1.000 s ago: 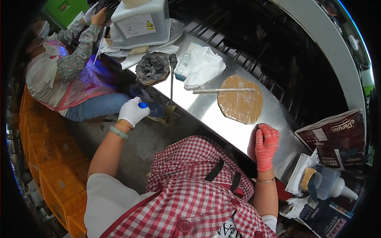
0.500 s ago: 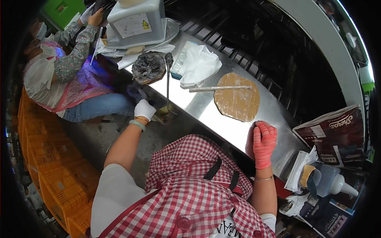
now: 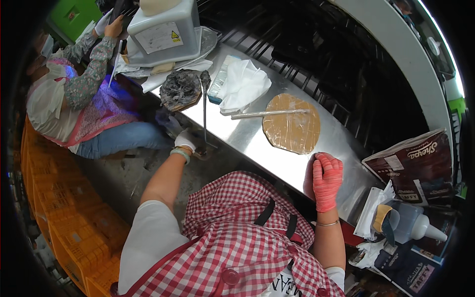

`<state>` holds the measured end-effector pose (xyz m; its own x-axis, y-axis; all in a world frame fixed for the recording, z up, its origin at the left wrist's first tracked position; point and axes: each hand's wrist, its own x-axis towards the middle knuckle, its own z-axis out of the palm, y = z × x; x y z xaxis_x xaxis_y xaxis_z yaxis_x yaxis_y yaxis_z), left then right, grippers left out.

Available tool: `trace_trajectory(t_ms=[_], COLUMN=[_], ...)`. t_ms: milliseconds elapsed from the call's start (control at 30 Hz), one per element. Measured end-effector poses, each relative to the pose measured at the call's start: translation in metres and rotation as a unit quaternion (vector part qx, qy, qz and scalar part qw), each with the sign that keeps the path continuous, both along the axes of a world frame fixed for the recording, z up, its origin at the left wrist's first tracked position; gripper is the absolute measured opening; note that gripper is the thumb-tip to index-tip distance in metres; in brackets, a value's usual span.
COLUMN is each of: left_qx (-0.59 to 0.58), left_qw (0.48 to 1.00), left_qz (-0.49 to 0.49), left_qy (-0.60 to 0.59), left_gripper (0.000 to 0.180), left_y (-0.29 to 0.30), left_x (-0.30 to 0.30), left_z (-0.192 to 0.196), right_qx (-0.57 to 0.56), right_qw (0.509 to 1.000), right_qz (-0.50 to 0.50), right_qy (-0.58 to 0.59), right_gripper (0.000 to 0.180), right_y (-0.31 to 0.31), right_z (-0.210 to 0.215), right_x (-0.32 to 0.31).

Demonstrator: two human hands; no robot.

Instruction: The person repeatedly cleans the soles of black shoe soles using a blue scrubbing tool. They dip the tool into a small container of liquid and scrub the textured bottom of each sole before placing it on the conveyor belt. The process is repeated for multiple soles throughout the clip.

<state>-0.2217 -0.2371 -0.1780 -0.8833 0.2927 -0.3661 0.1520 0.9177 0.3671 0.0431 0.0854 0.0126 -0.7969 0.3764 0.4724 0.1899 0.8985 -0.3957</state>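
Note:
My left hand (image 3: 186,140), in a white glove, is low in front of the metal bench, close to the lower end of a thin dark rod (image 3: 204,111) that hangs past the bench edge. Its fingertips are hidden and somewhat smeared. My right hand (image 3: 327,174), in a red glove, rests on the bench with its fingers curled into a fist; nothing shows in it. Just beyond it lies a brown board (image 3: 289,136) wrapped in clear film, with a pale stick (image 3: 247,115) across it. A dark, sticky-looking clump (image 3: 182,88) sits by the rod's top.
Crumpled white cloth (image 3: 245,86) lies mid-bench. A grey container (image 3: 163,42) stands on a tray at the back left. Another person (image 3: 64,99) sits at left. Orange crates (image 3: 59,213) line the lower left; a nozzle bottle (image 3: 408,222) and brown package (image 3: 410,168) are at right.
My left hand has moved right and slightly down, nearer the rod's lower end. My right hand stays in place on the bench. The view has shifted slightly.

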Motion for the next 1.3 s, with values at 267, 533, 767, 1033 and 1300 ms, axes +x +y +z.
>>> trace_trajectory(t_ms=[267,533,767,1033,1300], left_qx=[0.045,-0.065,-0.11,-0.031,0.518], left_qw=[0.992,0.993,0.971,0.938,0.744], left_qz=[0.119,0.095,-0.141,-0.338,-0.368], left_qy=[0.007,-0.038,-0.157,-0.068,0.203], left_gripper=[0.047,0.047,0.054,0.03,0.014], left_y=[-0.044,-0.066,-0.061,0.051,0.201], left_x=[0.005,0.029,0.118,0.151,0.12], left_z=[-0.068,-0.028,0.014,0.199,0.396], right_qx=[-0.015,-0.013,-0.019,-0.059,-0.164], right_qw=[0.999,1.0,1.0,0.998,0.971], right_qz=[-0.015,-0.018,-0.004,0.025,-0.144], right_qy=[-0.028,-0.005,-0.007,0.021,0.098], right_gripper=[0.015,0.014,0.014,0.016,0.009], right_y=[-0.002,0.001,-0.002,-0.018,-0.017], right_z=[0.002,-0.001,0.002,0.027,0.058], right_x=[0.001,0.002,0.004,0.048,0.139])
